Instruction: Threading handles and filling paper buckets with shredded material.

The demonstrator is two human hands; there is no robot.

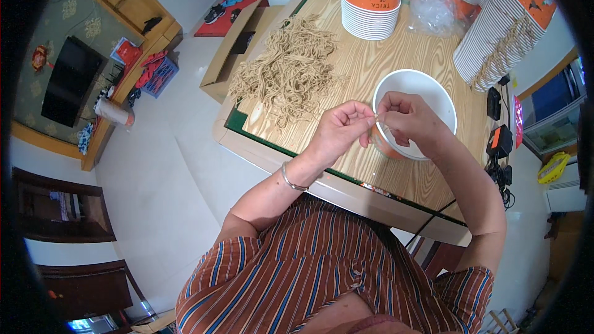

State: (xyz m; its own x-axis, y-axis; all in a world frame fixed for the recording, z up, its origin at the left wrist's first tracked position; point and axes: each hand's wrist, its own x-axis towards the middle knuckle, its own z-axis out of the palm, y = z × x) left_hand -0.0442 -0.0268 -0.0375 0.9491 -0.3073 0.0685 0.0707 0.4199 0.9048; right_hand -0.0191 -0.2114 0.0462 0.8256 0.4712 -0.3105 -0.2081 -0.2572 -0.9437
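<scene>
My left hand (344,128) and my right hand (409,121) meet fingertip to fingertip over the near left rim of a paper bucket (445,99). Both are closed in a pinch on what looks like a thin tan cord; most of it is hidden by the fingers. The bucket stands upright, white inside, with some orange showing on its outer wall under my hands. A loose, tangled pile of tan cords (284,68) lies on the wooden table (346,89) to the left of my hands.
Behind the bucket rises a stack of orange printed paper buckets (370,21). A clear plastic bag (433,9) lies beside it. Another stack (489,43) leans at the right, cords along its side. Black adapters (494,104) and cables line the right edge. A cardboard box (232,49) stands left.
</scene>
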